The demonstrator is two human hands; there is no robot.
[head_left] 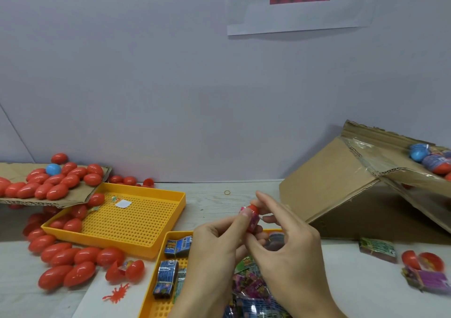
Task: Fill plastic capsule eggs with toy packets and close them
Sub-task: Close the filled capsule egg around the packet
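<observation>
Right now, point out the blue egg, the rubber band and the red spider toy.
Blue egg [53, 169], head view: middle of its shell, among red eggs.
Rubber band [227, 192], head view: on the ring, on the table.
Spider toy [116, 293], head view: its body, by the near tray.

Left hand [214, 242] and right hand [288, 239] pinching red egg [253, 210] — pink packet [252, 221] inside, above orange tray [156, 293]

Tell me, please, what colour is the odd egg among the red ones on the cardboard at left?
Blue egg, clearest in the head view.

Probably a packing workbench: cardboard box [341, 190], yellow trays [156, 222], heaped red eggs [48, 183].
</observation>
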